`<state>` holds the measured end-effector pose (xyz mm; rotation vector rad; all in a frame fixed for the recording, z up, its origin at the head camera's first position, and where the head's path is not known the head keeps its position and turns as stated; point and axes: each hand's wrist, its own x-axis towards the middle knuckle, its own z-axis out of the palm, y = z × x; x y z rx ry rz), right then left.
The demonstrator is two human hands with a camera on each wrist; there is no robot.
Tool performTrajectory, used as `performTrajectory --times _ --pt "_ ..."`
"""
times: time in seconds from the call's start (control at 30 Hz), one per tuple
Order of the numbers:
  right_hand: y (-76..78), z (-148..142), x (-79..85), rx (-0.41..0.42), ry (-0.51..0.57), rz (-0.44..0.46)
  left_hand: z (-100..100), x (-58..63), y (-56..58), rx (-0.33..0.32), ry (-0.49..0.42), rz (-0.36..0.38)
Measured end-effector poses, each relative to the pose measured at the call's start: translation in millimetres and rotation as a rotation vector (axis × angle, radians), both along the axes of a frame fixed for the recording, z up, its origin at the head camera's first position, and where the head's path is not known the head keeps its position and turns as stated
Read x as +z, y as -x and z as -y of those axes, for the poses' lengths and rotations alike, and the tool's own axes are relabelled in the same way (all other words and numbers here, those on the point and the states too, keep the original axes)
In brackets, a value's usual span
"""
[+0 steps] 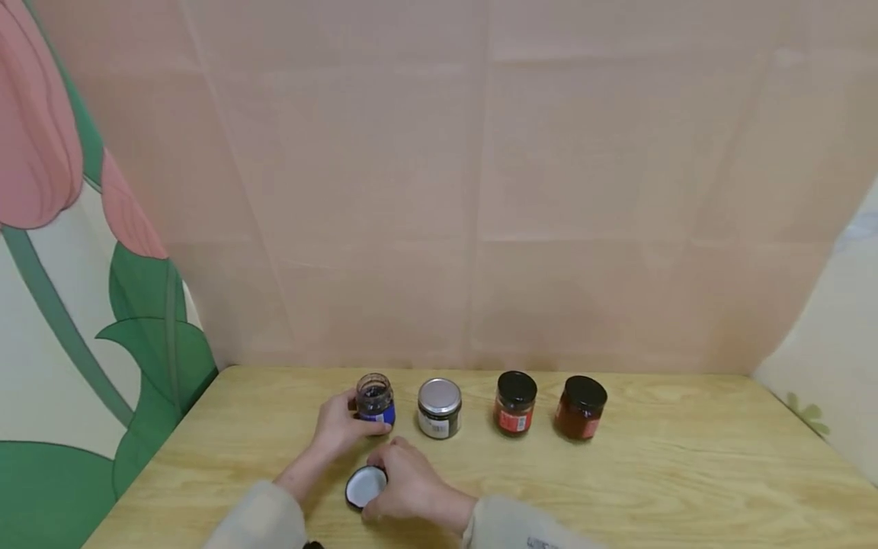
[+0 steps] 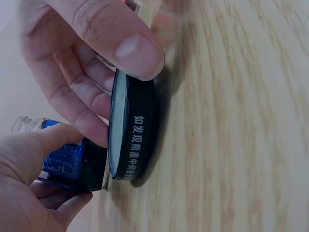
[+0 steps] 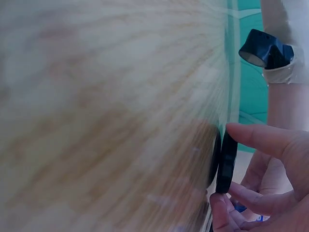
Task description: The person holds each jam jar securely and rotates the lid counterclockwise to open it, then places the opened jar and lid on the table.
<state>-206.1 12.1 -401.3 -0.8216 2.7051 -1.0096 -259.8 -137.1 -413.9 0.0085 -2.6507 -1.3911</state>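
Note:
A small glass jar (image 1: 384,413) with a blue label stands uncapped on the table at the left, with dark contents inside. My left hand (image 1: 338,425) grips it around the side, thumb across the front. Nearer to me, my right hand (image 1: 413,482) pinches a black screw lid (image 1: 366,486) by its rim, pale inner side facing up. White printed characters run along the edge of the lid (image 2: 137,135) in the left wrist view. From the right wrist view, the lid (image 3: 227,162) lies flat at or just above the tabletop; whether it touches, I cannot tell.
Right of the uncapped jar stands a jar with a silver lid (image 1: 440,396). Farther right are two black-lidded jars with red labels, one (image 1: 514,404) beside the other (image 1: 580,409). All stand near the back of the wooden table (image 1: 658,473), before a pinkish cloth backdrop (image 1: 473,191).

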Motion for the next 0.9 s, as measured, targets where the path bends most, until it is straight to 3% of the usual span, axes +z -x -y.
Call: performTrajectory --times 0.3,0.73,0.9 --pt "1.6 1 -0.6 0.0 -0.015 -0.031 0 1.2 -1.1 -0.02 -0.012 -0.004" --pt "0.1 -6 -1.4 0.022 -0.016 -0.041 -2 1.1 -0.7 -0.02 0.05 0.036" --pt "-1.7 -15 2.1 0.028 0.005 0.002 -3 4.0 -0.9 -0.022 0.081 0.016"
